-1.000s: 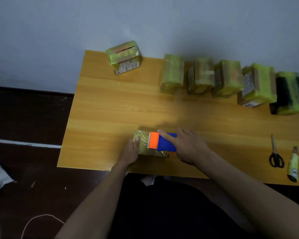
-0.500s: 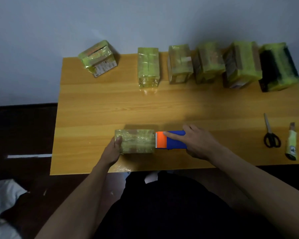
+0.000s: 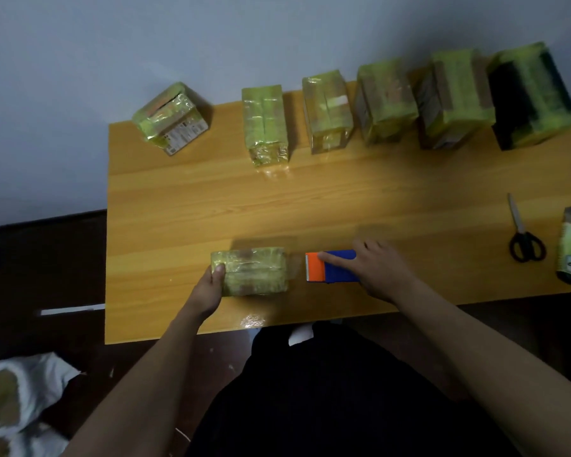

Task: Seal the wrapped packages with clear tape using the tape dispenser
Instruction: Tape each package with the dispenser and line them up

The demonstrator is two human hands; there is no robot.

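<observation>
Dispenser point(image 3: 332, 267) pulled right off package point(image 3: 254, 275) | hands: left point(image 3: 208, 285) grips package, right point(image 3: 381, 270) dispenser | scissors point(image 3: 523, 240) right

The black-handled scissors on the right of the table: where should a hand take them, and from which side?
Take the black-handled scissors by the two black loops, coming from the near table edge. They lie flat on the wooden table with loops toward the person and the closed blades pointing away.

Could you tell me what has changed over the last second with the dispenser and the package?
The right hand drew the tape dispenser rightward off the package; it now sits clear of it, with a stretch of clear tape between them. The left hand kept its grip on the package's left end. The scissors stayed put.
</observation>
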